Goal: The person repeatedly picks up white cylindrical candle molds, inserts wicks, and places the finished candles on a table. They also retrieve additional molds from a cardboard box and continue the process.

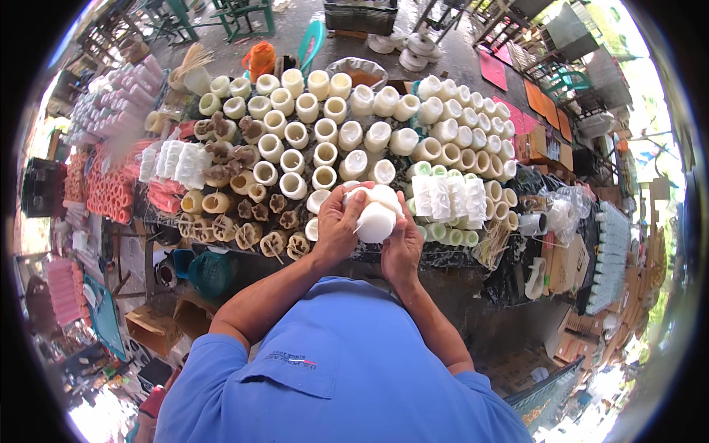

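Note:
Both my hands grip a white, smooth, rounded wax-like piece (376, 223) in front of my chest, above the near edge of the table. My left hand (340, 230) wraps its left side, with the thumb over the top. From the right, my right hand (401, 249) closes on it, its fingers partly hidden. The piece has a flat round face towards me and a bulge or fold above it; its exact kind I cannot tell. Just beyond my hands stand rows of pale cream hollow cylinders (296, 134), some with white tops (379, 135).
White ruffled pieces (450, 198) lie right of my hands, with more white ruffled ones (176, 162) at left. Brown flower-shaped pieces (277, 202) and pink tubular pieces (109, 188) fill the left side. Clear plastic bags (563, 214) and cardboard boxes (565, 266) are at right.

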`<state>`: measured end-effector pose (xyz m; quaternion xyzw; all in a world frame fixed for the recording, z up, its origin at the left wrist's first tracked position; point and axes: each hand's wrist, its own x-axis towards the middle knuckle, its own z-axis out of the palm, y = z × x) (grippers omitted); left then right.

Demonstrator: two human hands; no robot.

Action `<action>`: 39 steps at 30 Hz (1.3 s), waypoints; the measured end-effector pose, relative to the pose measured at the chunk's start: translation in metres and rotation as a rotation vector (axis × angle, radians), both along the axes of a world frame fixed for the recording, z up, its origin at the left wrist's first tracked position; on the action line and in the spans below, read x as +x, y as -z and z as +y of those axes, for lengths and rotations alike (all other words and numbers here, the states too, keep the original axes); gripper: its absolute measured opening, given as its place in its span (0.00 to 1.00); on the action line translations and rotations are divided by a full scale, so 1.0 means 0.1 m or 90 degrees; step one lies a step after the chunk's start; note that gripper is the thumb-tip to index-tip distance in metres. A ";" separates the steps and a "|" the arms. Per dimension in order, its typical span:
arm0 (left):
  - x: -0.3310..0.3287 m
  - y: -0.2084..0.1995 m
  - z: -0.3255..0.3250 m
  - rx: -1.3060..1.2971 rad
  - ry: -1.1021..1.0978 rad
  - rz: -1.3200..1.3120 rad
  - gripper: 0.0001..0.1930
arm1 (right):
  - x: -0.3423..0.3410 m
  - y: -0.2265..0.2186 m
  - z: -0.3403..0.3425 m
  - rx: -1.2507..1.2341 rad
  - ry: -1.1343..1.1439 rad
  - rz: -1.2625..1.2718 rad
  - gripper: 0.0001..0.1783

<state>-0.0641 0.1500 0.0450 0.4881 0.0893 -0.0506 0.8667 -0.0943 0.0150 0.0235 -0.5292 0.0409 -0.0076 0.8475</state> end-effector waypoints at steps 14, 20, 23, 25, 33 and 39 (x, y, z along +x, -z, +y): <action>0.22 0.57 -0.06 -0.242 -0.110 0.074 0.16 | 0.28 0.13 -0.08 0.301 0.017 0.279 0.31; 0.34 0.63 -0.14 -0.280 -0.111 0.149 0.15 | 0.39 0.43 -0.22 0.348 -0.105 0.273 0.32; 0.44 0.64 -0.18 -0.102 -0.174 0.073 0.16 | 0.51 0.59 -0.20 0.361 -0.085 0.299 0.26; 0.49 0.60 -0.12 0.035 -0.214 0.059 0.18 | 0.60 0.59 -0.22 0.573 -0.238 0.289 0.32; 0.80 0.24 0.33 0.424 -0.169 -0.356 0.09 | 0.76 -0.09 -0.36 0.163 -0.561 0.211 0.44; 1.33 0.09 0.97 0.613 -0.413 -0.320 0.11 | 0.55 -0.25 -0.50 0.157 -0.602 0.211 0.59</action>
